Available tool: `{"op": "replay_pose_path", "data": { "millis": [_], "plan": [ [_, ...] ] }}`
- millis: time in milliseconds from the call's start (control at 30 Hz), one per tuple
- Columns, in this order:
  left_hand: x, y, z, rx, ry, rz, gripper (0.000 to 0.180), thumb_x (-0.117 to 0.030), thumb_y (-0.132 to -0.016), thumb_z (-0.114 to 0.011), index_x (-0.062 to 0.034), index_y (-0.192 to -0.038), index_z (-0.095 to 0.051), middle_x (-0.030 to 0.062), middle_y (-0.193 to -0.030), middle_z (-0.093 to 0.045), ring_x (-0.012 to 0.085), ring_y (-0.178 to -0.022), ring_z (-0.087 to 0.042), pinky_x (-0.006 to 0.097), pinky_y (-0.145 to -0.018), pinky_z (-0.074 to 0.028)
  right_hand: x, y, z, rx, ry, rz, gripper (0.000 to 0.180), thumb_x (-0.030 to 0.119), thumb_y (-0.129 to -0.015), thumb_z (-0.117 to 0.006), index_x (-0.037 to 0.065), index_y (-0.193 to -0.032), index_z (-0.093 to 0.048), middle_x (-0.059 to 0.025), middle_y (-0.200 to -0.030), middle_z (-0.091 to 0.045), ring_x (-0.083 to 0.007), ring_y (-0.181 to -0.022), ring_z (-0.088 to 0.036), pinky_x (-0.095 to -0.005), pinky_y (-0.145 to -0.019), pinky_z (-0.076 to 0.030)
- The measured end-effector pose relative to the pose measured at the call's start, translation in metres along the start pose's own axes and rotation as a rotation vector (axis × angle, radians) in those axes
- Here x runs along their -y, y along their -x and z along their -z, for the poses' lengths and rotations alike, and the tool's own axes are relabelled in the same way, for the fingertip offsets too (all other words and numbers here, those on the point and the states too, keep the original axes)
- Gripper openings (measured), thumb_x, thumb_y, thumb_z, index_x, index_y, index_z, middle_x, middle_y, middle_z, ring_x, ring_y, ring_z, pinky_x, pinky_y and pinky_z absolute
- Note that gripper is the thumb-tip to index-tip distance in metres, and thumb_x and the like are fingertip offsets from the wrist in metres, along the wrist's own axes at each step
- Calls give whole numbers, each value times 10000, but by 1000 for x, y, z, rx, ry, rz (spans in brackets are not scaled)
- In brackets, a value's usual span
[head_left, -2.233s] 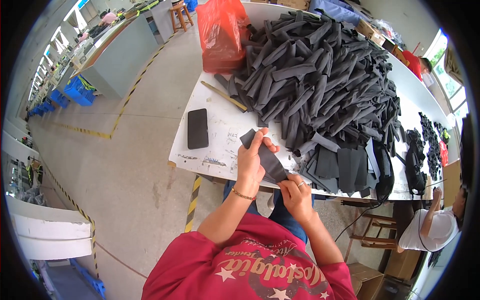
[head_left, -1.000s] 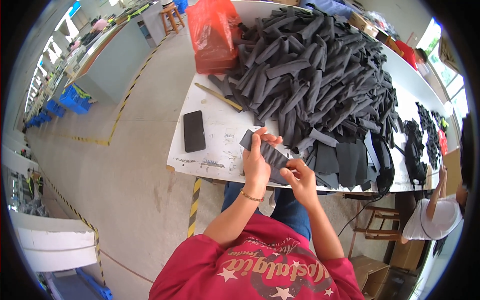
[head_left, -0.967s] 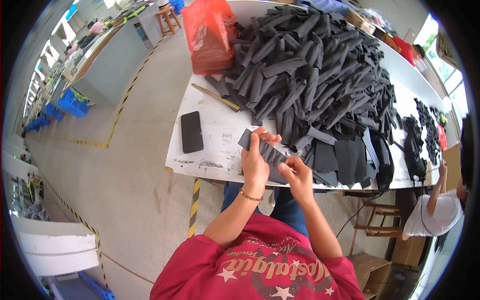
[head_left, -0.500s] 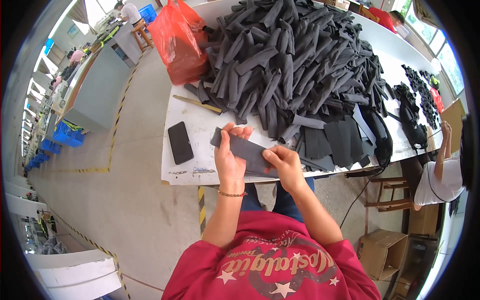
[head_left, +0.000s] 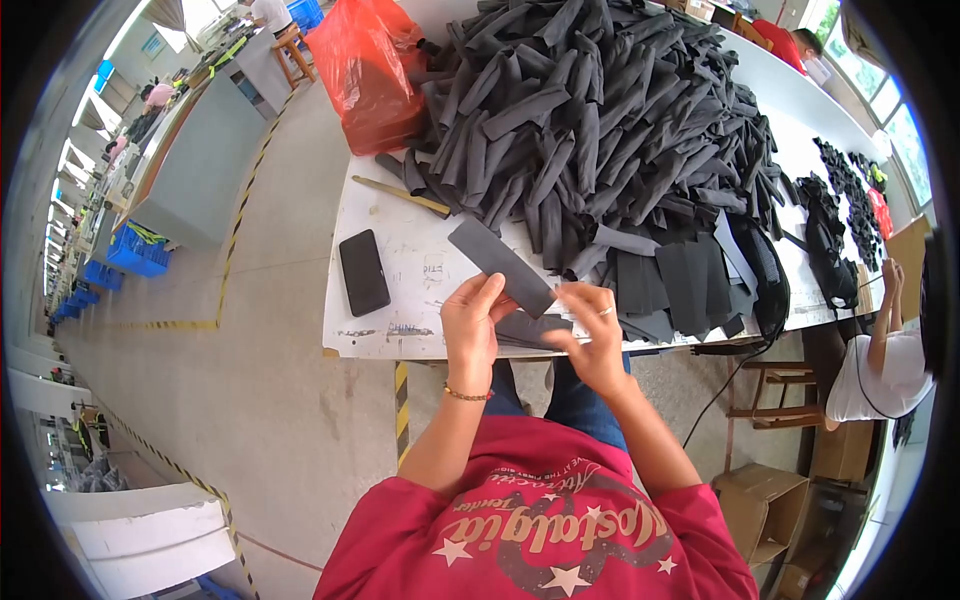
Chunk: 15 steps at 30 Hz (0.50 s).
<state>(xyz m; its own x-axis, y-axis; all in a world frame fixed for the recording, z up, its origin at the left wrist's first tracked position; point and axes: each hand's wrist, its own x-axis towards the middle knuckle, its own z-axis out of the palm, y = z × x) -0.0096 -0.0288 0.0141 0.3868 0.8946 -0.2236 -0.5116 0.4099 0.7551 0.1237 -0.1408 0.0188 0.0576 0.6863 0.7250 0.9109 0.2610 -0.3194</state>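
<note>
My left hand (head_left: 472,325) pinches a flat, dark grey fabric strip (head_left: 495,262) between thumb and fingers, above the near edge of the white table (head_left: 415,255). The strip slants, its upper end pointing far left. Close by its lower right end, my right hand (head_left: 597,340) has its fingers apart and appears to hold nothing; it is slightly blurred. Beneath my hands, more dark strips (head_left: 528,330) lie at the table edge, partly covered. To the right are flat dark pieces (head_left: 690,280). Beyond rises a large heap of curled dark grey pieces (head_left: 570,130).
A black phone (head_left: 364,273) and a yellowish flat stick (head_left: 400,195) lie at the left, before a red plastic bag (head_left: 365,80). Black bags (head_left: 755,275) sit at the right. A co-worker in white (head_left: 880,370) sits there, near a wooden stool (head_left: 780,390) and cardboard boxes (head_left: 765,510).
The right hand has let go of the strip and its fingers have spread. The strip now reaches up beyond my left hand, steeper than before. The whole view has shifted slightly.
</note>
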Motion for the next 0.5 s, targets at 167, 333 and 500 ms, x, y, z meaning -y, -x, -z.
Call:
{"op": "replay_pose_path", "data": {
  "millis": [167,333,500],
  "plan": [
    [2,-2,-3,42,-92,-12,209,-85,-895,-659,68,-1037,-659,121,-892,-693,194,-749,-680,320,-703,-590,-2,17,-9,-44,-998,-1004,398,240,-993,-530,-43,-1272,-513,-111,-1053,-641,-175,-927,-636,-304,-839,-503],
    [17,-1,-6,65,-7,-22,234,-102,-909,-646,55,-1081,-636,100,-955,-682,167,-856,-663,311,-795,-566,5,12,-23,-127,-1156,-1148,175,109,-929,-630,-54,-991,-614,-82,-790,-667,-136,-694,-661,-264,-655,-541],
    [37,14,12,100,-329,136,243,-193,-865,-730,17,-972,-672,33,-850,-671,96,-747,-623,234,-659,-492,7,8,-29,-199,-1105,-1163,135,105,-910,-655,-8,-982,-636,-28,-755,-651,-124,-657,-632,-245,-631,-511]
  ]
}}
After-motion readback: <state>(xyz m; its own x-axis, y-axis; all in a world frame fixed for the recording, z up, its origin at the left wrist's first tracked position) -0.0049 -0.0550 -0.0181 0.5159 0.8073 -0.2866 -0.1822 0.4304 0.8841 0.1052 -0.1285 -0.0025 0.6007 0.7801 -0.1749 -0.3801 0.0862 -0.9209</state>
